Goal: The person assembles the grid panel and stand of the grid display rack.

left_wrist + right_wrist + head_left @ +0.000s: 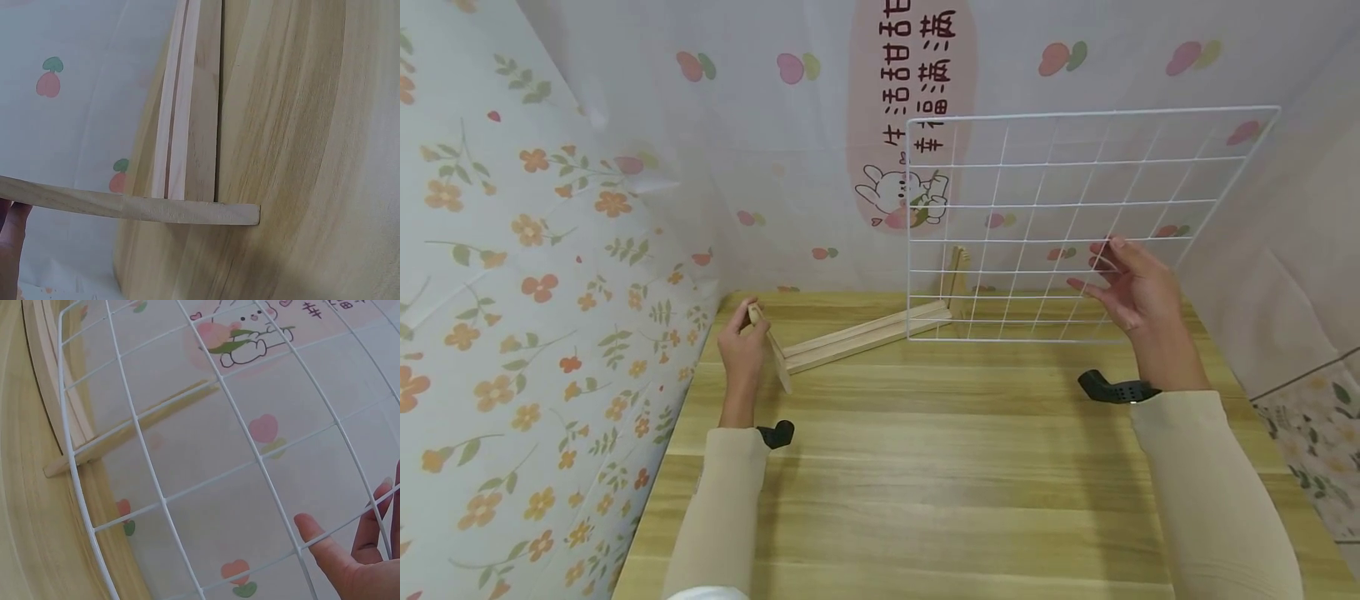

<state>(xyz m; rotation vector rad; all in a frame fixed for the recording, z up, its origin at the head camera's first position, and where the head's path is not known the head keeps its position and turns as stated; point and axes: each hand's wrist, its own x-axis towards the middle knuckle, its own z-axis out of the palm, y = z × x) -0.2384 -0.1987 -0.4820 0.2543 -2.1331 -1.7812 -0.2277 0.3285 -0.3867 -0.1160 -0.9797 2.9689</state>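
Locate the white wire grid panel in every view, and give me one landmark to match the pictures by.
Head: the white wire grid panel is right of centre, mostly in the upper half.
Left wrist: not in this picture.
Right wrist: the panel fills most of the picture.
Shared landmark: the wooden stand, centre-left in head, upper middle in left wrist, upper left in right wrist.

Soft light, tabletop (925,479) sheen at six o'clock, blurred shadow by right sleeve (1210,483) at four, wrist views dimmer
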